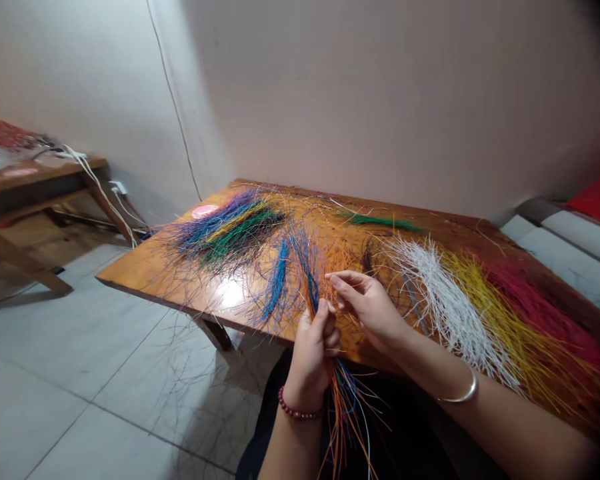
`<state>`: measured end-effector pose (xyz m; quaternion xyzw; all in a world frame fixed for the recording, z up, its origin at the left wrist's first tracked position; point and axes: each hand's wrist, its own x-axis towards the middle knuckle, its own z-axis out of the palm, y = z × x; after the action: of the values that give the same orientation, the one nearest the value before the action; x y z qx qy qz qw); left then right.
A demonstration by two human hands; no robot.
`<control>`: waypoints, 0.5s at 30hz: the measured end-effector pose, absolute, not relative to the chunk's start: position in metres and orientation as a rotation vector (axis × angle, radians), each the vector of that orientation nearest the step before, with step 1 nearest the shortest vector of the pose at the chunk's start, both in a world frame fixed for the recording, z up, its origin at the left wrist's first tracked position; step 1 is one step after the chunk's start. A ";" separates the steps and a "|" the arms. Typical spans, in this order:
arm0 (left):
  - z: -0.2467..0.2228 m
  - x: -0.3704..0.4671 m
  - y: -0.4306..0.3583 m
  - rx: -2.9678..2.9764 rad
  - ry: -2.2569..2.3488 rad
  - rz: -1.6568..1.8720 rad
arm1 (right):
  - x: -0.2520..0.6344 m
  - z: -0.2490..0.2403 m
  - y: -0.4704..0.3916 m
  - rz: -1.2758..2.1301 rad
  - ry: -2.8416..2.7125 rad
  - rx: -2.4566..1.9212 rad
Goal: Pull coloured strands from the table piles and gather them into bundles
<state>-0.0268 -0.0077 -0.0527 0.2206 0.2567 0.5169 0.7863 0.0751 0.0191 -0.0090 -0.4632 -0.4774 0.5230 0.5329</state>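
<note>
My left hand (pixel 317 343) is closed round a mixed bundle of thin strands (pixel 307 277), blue, orange and purple above the fist, with loose ends hanging below it. Just to the right, my right hand (pixel 363 300) has its thumb and forefinger pinched together at the edge of the orange strands (pixel 341 263). Whatever lies between those fingertips is too small to name. A short blue bundle (pixel 277 280) rests on the wooden table (pixel 150 267) left of my hands. White strands (pixel 443 300), yellow strands (pixel 500 327) and pink strands (pixel 545 307) lie to the right.
Purple, yellow and green strands (pixel 230 227) spread over the table's left part, near a pink round object (pixel 205 211). More green strands (pixel 385 221) lie at the back. A second table (pixel 40 183) with white cables stands at the far left. A wall rises behind.
</note>
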 end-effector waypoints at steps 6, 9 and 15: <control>-0.052 -0.027 -0.008 0.482 0.550 1.112 | 0.076 -0.015 0.015 1.196 -1.163 -1.061; -0.052 -0.027 -0.008 0.484 0.547 1.124 | 0.078 -0.016 0.012 1.197 -1.184 -1.005; -0.049 -0.024 -0.009 0.479 0.616 1.176 | 0.074 -0.015 0.008 1.083 -1.277 -1.122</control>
<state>-0.0238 -0.0090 -0.0490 0.2199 0.2832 0.5406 0.7611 0.0742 0.0084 -0.0147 -0.4708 -0.5359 0.4542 0.5337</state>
